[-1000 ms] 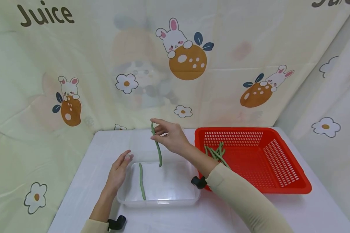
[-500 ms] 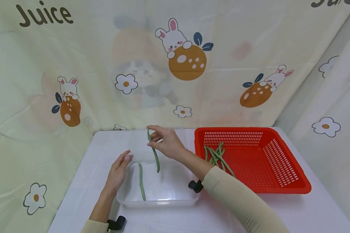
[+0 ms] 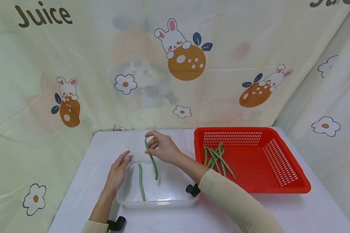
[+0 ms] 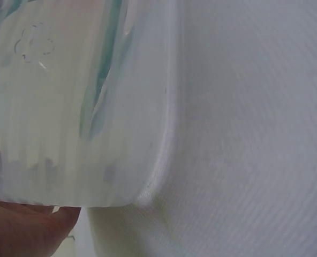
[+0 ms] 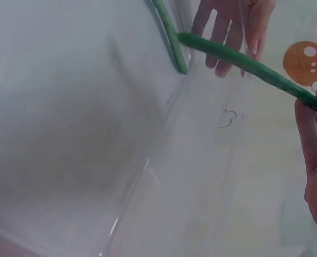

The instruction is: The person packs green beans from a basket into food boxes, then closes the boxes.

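Observation:
My right hand (image 3: 163, 148) pinches a green bean (image 3: 153, 165) near its upper end, between thumb and fingers. The bean hangs down at a slant over the clear plastic container (image 3: 160, 203); in the right wrist view the held green bean (image 5: 244, 61) crosses in front of the container's side. Another green bean (image 3: 141, 183) lies lengthwise inside, towards the left wall. At the container's left back corner my left hand (image 3: 118, 170) rests against the outside with its fingers extended. The left wrist view shows part of this hand (image 4: 24, 227) low beside the container wall.
To the right stands a red perforated plastic basket (image 3: 250, 189), its left side holding several green beans (image 3: 217, 158). Both containers sit on a table with a white cover (image 3: 110, 142). A printed curtain (image 3: 221, 97) hangs directly behind the table.
My right hand has moved down and slightly left with the pinched green bean, lowering its tip into the container's outline. The left hand has stayed in place.

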